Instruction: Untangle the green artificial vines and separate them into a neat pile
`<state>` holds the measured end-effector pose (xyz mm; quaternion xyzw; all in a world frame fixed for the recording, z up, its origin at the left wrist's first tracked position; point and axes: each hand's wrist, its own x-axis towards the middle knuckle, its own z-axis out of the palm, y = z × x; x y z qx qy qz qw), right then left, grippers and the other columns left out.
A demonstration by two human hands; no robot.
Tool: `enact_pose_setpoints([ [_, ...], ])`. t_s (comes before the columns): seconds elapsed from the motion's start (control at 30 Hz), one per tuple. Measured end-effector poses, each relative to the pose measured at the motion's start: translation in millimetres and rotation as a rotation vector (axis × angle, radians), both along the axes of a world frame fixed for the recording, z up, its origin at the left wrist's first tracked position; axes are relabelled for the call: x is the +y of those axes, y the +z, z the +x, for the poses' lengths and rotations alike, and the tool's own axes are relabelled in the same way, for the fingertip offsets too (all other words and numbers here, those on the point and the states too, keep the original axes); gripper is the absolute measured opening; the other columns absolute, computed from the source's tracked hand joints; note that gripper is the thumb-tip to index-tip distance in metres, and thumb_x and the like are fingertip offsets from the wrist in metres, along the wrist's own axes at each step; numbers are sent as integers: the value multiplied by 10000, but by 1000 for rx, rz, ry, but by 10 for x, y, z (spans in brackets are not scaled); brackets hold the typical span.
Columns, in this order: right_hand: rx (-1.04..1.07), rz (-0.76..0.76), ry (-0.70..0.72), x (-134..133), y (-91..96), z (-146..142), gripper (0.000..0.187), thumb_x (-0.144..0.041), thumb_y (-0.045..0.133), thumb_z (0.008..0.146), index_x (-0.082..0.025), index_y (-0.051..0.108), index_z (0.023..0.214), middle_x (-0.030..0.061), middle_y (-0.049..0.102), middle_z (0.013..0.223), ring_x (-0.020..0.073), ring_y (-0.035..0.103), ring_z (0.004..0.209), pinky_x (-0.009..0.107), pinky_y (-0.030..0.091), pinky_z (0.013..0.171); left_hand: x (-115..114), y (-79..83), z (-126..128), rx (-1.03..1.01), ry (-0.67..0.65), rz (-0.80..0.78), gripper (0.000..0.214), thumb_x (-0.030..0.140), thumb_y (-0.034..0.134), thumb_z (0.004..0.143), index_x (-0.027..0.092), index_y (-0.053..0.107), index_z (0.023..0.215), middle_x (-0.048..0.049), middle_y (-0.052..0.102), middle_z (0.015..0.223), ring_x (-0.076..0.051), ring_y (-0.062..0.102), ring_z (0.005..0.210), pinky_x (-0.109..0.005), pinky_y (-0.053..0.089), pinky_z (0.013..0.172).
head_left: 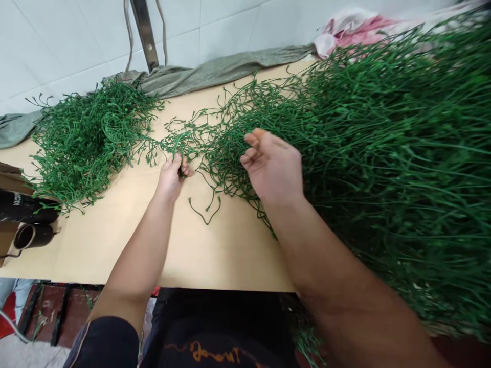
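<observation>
My left hand (177, 168) is closed around a small bunch of green stems (180, 140), whose forked, knobbed tips fan out above the fingers. These stems are thin and wiry, like artificial plant stems. Over the near-left end of a large heap of the same stems (368, 133), my right hand (273, 166) is curled with thumb and fingers drawn together. Its fingertips look orange. Whatever it pinches, if anything, I cannot make out. Between my forearms a loose forked stem (207, 222) lies on the tan tabletop (226, 255).
A smaller pile of green stems (88, 143) sits at the left. Beside it are a dark mug (42, 235) and a black cylinder (19, 204). Grey cloth (215, 71) runs along the back edge, with pink and white cloth (353, 30) farther right. A metal post (144, 33) stands by the wall.
</observation>
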<state>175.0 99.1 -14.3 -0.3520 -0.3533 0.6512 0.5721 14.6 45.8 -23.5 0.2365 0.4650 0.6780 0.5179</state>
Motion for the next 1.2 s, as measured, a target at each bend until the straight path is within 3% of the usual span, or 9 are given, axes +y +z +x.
enact_pose_setpoints([
  [0.17, -397, 243, 235, -258, -70, -233, 166, -340, 595, 731, -178, 576, 760, 1, 564, 706, 66, 429, 543, 234, 362, 518, 4, -54, 6, 145, -153, 52, 337, 285, 498, 838, 150, 429, 538, 47, 396, 461, -53, 380, 441, -198, 357, 513],
  [0.27, -594, 422, 247, -337, -85, -272, 153, -294, 574, 743, -177, 513, 665, -14, 503, 639, 82, 421, 569, 245, 346, 544, -11, -87, 35, 268, -230, 81, 321, 261, 555, 803, 143, 457, 520, 41, 431, 465, -52, 389, 459, -192, 338, 513],
  [0.37, -674, 448, 218, -318, -83, -243, 208, -262, 479, 794, -187, 423, 608, -36, 375, 556, 83, 336, 532, 248, 290, 521, -17, -73, 54, 260, -256, 73, 343, 260, 521, 823, 143, 445, 510, 38, 413, 457, -51, 383, 457, -191, 329, 511],
  [0.43, -707, 510, 218, -319, -53, -231, 219, -227, 446, 795, -191, 384, 588, -38, 327, 552, 86, 309, 534, 251, 270, 526, -8, -41, 50, 168, -193, 51, 367, 237, 438, 863, 150, 400, 508, 43, 371, 445, -49, 361, 432, -189, 320, 492],
  [0.57, -705, 793, 466, -413, 54, -246, 223, -182, 408, 781, -191, 344, 567, -19, 375, 573, 98, 365, 581, 253, 297, 574, 20, 15, 46, 70, 64, -40, 310, 77, 378, 824, 161, 327, 530, 64, 291, 415, -33, 277, 368, -170, 238, 421],
  [0.67, -654, 877, 561, -470, 121, -225, 215, -173, 389, 788, -196, 329, 583, -26, 356, 567, 93, 357, 568, 243, 291, 558, 43, 11, 79, 123, 100, -101, 277, 12, 378, 766, 156, 340, 532, 67, 274, 405, -25, 254, 352, -163, 186, 393],
  [0.9, -555, 799, 649, -454, 172, -144, 231, -213, 405, 819, -192, 353, 596, -40, 331, 562, 73, 322, 533, 227, 277, 515, 97, -57, 110, 74, 138, -131, 180, 36, 403, 762, 153, 401, 625, 76, 365, 455, -8, 282, 355, -136, 194, 376],
  [1.03, -480, 586, 556, -414, 131, -152, 275, -350, 435, 845, -185, 416, 626, -34, 361, 573, 76, 339, 539, 236, 284, 515, 42, -36, 47, 58, -21, -89, 227, 105, 450, 798, 159, 369, 594, 91, 263, 424, -10, 242, 352, -139, 209, 390],
  [1.2, -535, 381, 388, -314, 30, -150, 258, -362, 507, 807, -188, 438, 630, -36, 362, 556, 80, 331, 515, 246, 274, 500, -45, -3, 17, 98, -201, 15, 145, 200, 497, 803, 134, 525, 677, 68, 338, 434, -33, 310, 393, -167, 276, 425],
])
